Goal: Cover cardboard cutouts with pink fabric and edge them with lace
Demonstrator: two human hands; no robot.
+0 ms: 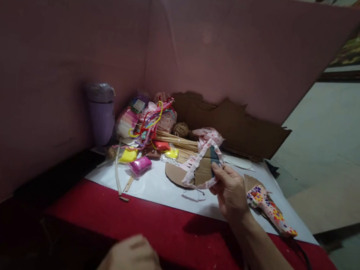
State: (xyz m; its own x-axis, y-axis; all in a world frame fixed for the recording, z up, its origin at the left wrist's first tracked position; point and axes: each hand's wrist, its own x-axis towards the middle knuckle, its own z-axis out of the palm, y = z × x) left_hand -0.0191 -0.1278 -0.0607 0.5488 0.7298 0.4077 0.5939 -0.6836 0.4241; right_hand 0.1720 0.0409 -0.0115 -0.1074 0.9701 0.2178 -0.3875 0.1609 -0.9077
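Observation:
My right hand (230, 192) pinches the edge of a roughly triangular piece of cardboard (203, 172) between thumb and fingers, holding it tilted above the table. Pink-and-white fabric strips wrap its border, and a dark blue patch shows near its top. Below and behind it lies a rounded brown cardboard piece (173, 174). My left hand (135, 266) is at the bottom edge of the view, apart from the table items. Its fingers look curled in, slightly blurred, and their inner side is hidden.
A flower-patterned glue gun (271, 210) with a black cord lies at the right. Wooden sticks (175, 140), clay packets (140, 165), twine (181, 129) and a translucent glue stick (118, 170) lie on white paper (156, 194). A purple tumbler (101, 115) stands left, by pink panels (242, 48).

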